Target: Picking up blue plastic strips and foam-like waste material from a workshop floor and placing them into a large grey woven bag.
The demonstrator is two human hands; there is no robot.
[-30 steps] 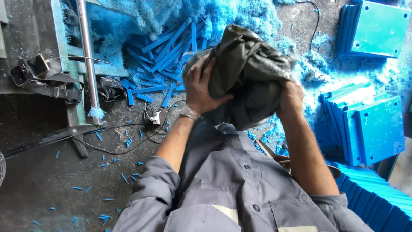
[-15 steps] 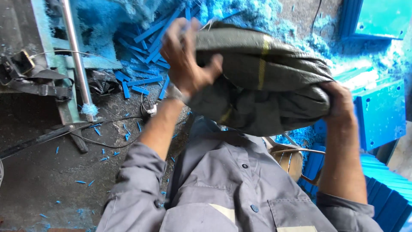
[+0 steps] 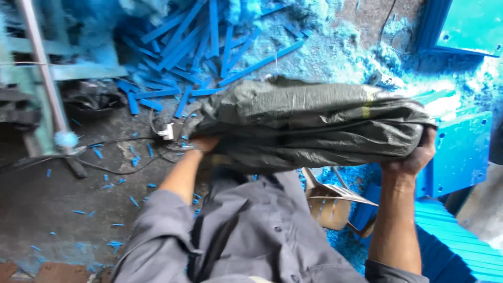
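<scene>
A person in a grey work shirt (image 3: 251,236) holds a dark green woven sack (image 3: 314,123) out in front of the chest, seen from above. The sack is bunched into a long roll, and its long axis runs left to right, spanning the gap between both hands.

The left hand (image 3: 205,144) sits at the sack's left end, mostly tucked under the fabric; its fingers are hidden, so I cannot tell how they are set, though the hand appears to carry that end. The right hand (image 3: 416,157) grips the right end from below, with its fingers (image 3: 428,137) curled up and clamped on the bunched cloth. Both hands touch the sack, one at each end; neither is nearer than the other.

A short yellow stripe (image 3: 368,105) crosses the sack, toward the right fingers. No label is readable on it.

Beyond the fingers, on the floor (image 3: 52,209), lies a heap of blue strips (image 3: 199,47) and blue dust. Left of the left fingers is a small white plug (image 3: 167,131) on a dark cable. Right of the right fingers stand flat blue panels (image 3: 461,152) with small holes. Below the sack, between the arms, an open brown cardboard box (image 3: 330,202) rests on the floor. A metal pole (image 3: 44,78) stands far to the left.
</scene>
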